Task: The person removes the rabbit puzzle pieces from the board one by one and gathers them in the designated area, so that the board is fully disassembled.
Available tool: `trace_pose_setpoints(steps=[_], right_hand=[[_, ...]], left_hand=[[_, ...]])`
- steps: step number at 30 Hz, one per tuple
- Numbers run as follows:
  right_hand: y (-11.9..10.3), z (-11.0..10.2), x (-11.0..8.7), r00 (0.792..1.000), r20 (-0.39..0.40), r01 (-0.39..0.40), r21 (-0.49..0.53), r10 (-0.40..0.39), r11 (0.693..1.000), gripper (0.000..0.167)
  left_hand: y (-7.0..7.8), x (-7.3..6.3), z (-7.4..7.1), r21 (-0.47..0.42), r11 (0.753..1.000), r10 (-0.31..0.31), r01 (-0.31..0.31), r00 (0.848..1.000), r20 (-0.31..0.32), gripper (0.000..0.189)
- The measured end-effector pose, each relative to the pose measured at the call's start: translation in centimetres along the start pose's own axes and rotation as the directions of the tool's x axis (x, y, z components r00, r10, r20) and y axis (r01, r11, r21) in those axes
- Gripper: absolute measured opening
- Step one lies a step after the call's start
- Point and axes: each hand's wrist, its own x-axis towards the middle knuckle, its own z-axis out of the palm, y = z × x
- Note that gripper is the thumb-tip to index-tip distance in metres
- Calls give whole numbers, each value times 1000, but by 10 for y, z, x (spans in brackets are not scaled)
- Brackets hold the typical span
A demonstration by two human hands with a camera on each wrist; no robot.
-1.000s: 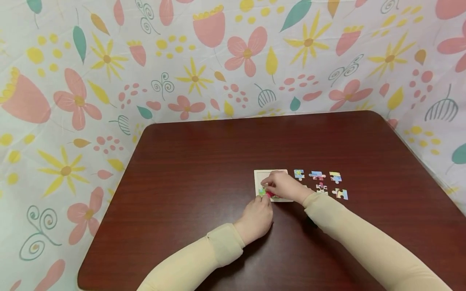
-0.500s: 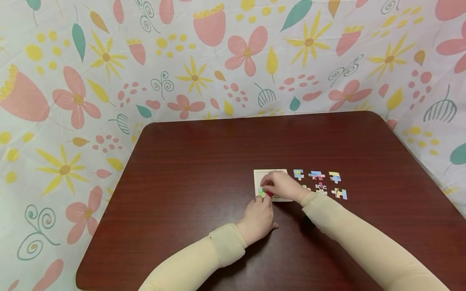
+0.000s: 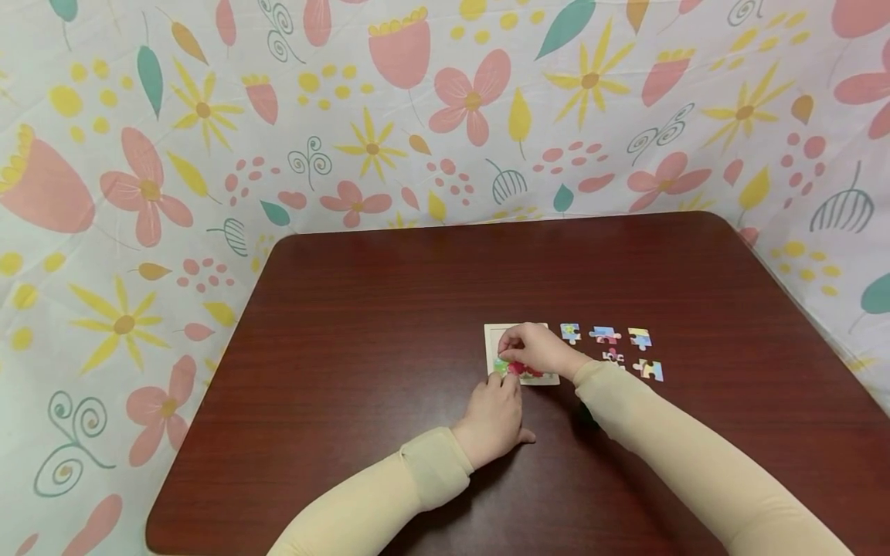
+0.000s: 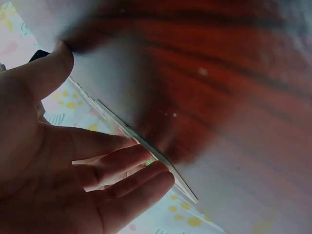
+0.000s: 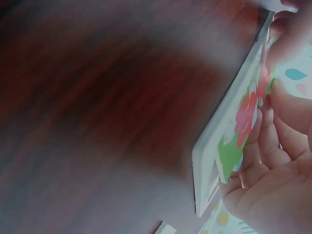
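Note:
A small pale wooden puzzle tray (image 3: 492,340) lies on the table, with colourful pieces along its near side. My left hand (image 3: 488,413) rests its fingertips on the tray's near edge, thumb stretched out to the side; the left wrist view shows those fingers (image 4: 136,195) fairly straight against the rim. My right hand (image 3: 538,349) is over the tray and pinches a puzzle piece between thumb and fingers, mostly hidden by the hand. In the right wrist view, red and green puzzle pieces (image 5: 231,153) lie in the tray beside the curled fingers.
Several loose jigsaw pieces lie right of the tray in two rough rows, among them a blue and pink one (image 3: 605,334) and a yellow and blue one (image 3: 650,369). My right sleeve (image 3: 626,401) passes close to the lower row. A flowered cloth (image 3: 473,100) hangs behind the table (image 3: 361,309).
My left thumb has spread out to the right from the hand. The right hand has shifted slightly over the tray, and more red pieces show beneath it.

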Motion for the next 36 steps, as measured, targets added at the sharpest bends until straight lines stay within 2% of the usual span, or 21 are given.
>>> trace_pose_setpoints(steps=[9,16,25,31,36], right_hand=[[6,1,2,1000,19,5,25,-6,1000,4],[6,-4,2,999,49,-8,93,4,996,4],[11,-11,-1,999,30,-30,118,26,993,5],[16,-20,-5,998,17,-53,92,52,994,7],[18,-32,-15,998,15,-59,41,59,997,7]], left_hand=[[-2,4,0,-31,999,-9,10,1000,20,89],[-2,4,-1,-34,999,-18,19,999,29,91],[-2,4,-2,-51,999,-17,18,1000,21,90],[-1,6,-3,-65,998,-13,16,999,50,88],[-1,8,-5,-60,998,-1,8,993,116,87]])
